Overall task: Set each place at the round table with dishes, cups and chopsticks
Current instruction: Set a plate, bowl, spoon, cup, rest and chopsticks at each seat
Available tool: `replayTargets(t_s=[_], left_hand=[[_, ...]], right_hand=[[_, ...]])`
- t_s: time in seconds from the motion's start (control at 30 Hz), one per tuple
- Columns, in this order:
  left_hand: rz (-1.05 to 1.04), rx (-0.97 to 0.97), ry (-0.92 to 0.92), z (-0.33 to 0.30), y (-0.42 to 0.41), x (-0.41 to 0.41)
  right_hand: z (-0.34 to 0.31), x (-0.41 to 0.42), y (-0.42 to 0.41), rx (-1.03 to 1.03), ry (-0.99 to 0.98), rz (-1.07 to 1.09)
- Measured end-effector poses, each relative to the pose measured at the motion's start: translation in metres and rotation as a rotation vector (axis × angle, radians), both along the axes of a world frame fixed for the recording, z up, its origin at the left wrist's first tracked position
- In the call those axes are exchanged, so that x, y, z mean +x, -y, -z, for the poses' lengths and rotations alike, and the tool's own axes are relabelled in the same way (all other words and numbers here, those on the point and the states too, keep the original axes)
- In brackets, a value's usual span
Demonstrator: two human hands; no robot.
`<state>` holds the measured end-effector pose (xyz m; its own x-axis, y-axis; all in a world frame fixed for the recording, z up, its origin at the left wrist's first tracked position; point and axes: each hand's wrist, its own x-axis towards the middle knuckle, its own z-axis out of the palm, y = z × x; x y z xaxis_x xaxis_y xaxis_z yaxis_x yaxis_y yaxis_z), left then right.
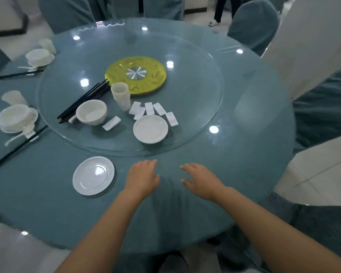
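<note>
My left hand [142, 177] and my right hand [201, 180] both lie palm down on the near part of the table [244, 164], fingers relaxed and nearly straight, holding nothing, with a gap of bare cloth between them. Both forearms reach in from the near edge, angled toward each other.

Just left of my left hand a white plate [93, 175] sits flat on the table. On the glass turntable [195, 75] beyond my hands there is a second plate [150, 129], a bowl [91, 112] to its left, and a tall cup [120, 96] standing upright beside the yellow hub [146, 79]. A bundle of black chopsticks [83, 101] lies left of the bowl, its long axis running from near-left to far-right, the far ends toward the hub. Several small white chopstick rests [149, 108] lie scattered between the cup and the second plate.

On the far left, two places [16, 119] are already laid with bowl, cup and chopsticks. I can read no writing anywhere.
</note>
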<state>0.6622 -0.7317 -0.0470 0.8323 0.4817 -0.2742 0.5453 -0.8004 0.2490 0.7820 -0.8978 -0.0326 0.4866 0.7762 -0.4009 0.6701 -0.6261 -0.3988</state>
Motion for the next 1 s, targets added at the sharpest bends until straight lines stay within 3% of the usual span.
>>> replayTargets(t_s=[0.37, 1.0], left_hand=[[-0.06, 0.071, -0.213, 0.038, -0.101, 0.007], [0.076, -0.105, -0.229, 0.034, -0.081, 0.024]], right_hand=[[0.026, 0.042, -0.097, -0.088, 0.037, -0.146], [0.009, 0.074, -0.1, -0.188, -0.065, -0.225]])
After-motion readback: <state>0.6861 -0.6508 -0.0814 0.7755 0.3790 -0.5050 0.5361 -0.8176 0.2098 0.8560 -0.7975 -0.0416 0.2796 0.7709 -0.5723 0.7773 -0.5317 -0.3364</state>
